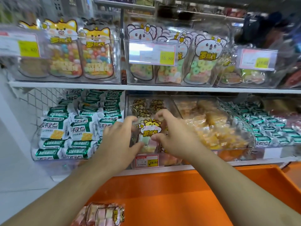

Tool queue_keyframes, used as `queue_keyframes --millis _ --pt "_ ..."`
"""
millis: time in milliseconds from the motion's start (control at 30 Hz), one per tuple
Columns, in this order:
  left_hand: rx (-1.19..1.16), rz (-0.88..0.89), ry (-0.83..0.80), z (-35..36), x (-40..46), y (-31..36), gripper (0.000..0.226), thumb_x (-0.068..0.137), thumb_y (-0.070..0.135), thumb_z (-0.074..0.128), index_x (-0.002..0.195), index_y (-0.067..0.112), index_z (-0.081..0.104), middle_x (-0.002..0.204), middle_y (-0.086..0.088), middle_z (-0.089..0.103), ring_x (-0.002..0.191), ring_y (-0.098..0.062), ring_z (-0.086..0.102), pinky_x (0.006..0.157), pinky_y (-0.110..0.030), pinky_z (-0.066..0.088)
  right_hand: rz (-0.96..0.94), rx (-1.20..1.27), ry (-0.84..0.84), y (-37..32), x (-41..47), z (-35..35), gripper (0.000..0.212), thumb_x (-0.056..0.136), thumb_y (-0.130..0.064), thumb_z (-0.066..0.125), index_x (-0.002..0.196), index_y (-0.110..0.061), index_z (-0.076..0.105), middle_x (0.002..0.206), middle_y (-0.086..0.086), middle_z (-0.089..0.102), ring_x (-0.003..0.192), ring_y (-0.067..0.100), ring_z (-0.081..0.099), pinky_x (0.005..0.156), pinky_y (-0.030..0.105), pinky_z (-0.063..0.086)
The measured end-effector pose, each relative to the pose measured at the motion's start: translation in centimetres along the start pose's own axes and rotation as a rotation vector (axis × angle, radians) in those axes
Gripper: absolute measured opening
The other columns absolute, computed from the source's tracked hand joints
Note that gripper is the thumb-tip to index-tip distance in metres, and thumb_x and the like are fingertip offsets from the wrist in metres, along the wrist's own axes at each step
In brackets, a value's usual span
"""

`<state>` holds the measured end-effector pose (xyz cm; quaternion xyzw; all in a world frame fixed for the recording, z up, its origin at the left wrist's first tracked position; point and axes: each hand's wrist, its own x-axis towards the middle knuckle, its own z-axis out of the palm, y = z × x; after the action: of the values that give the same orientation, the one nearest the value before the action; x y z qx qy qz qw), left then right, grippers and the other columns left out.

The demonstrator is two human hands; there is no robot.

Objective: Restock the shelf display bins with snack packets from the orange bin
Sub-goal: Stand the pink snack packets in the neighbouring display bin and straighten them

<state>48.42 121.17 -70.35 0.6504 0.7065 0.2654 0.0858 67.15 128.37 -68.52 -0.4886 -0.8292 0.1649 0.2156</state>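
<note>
Head view: both hands hold one snack packet (150, 129) upright at the front of a clear display bin (169, 101) on the lower shelf. The left hand (120, 136) pinches its left edge, the right hand (172, 136) its right. Below, another packet (104, 214) lies in the orange bin (179, 193).

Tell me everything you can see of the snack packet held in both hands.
The snack packet is a clear plastic pouch with a yellow cartoon animal head, a white flower and yellow characters on its top. Pastel pink, white and yellow cubes show through its lower half. It stands upright, facing the camera, at the front of the clear display bin on the lower shelf. The left hand and right hand pinch its sides.
</note>
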Motion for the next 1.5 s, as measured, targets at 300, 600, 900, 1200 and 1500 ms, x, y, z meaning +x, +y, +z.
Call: queue_keyframes --millis 300,600,900,1200,1500 --pt "0.084 0.15 0.084 0.9 -0.4 0.1 0.059 0.096 0.05 0.066 0.147 0.04 0.038 0.13 0.014 0.055 0.127 -0.013 0.032 0.104 -0.036 0.031 -0.139 -0.197 -0.006 1.4 -0.3 1.6 0.044 0.086 -0.05 0.078 0.114 -0.029 0.051 0.099 -0.008 0.058 0.11 0.024 0.046 0.101 0.043 0.04" --pt "0.162 0.234 0.085 1.4 0.3 -0.4 0.023 0.093 0.036 0.074 0.112 0.037 0.061 0.104 0.021 0.066 0.108 -0.014 0.051 0.083 -0.031 0.018 -0.196 -0.154 -0.046 2.0 -0.4 1.7 0.041 0.089 -0.03 0.076 0.123 -0.035 0.053 0.104 -0.011 0.059 0.119 0.02 0.042 0.101 0.04 0.035" --pt "0.096 0.244 -0.021 0.5 0.2 -0.4 0.027 0.103 0.052 0.049 0.125 0.041 0.061 0.109 0.03 0.057 0.12 -0.003 0.039 0.103 -0.032 0.019 -0.252 -0.215 -0.019 2.6 -0.9 2.4 0.029 0.085 -0.034 0.079 0.085 -0.027 0.051 0.088 -0.016 0.053 0.112 0.016 0.038 0.097 0.037 0.03" --pt "0.196 0.178 -0.132 -1.9 6.1 1.2 0.03 0.097 0.039 0.072 0.126 0.039 0.07 0.113 0.02 0.07 0.117 -0.012 0.054 0.106 -0.038 0.037 -0.224 -0.106 -0.002 2.9 -1.0 2.2 0.024 0.088 -0.031 0.077 0.083 -0.029 0.053 0.092 -0.013 0.059 0.11 0.019 0.04 0.1 0.041 0.035" --pt "0.529 0.218 -0.37 -0.4 10.5 2.7 0.048 0.08 0.036 0.09 0.122 0.035 0.066 0.113 0.01 0.07 0.116 -0.02 0.062 0.11 -0.044 0.038 -0.242 -0.139 0.018 3.0 -0.8 2.2 0.027 0.088 -0.032 0.077 0.078 -0.027 0.052 0.09 -0.015 0.058 0.111 0.017 0.04 0.095 0.036 0.028"
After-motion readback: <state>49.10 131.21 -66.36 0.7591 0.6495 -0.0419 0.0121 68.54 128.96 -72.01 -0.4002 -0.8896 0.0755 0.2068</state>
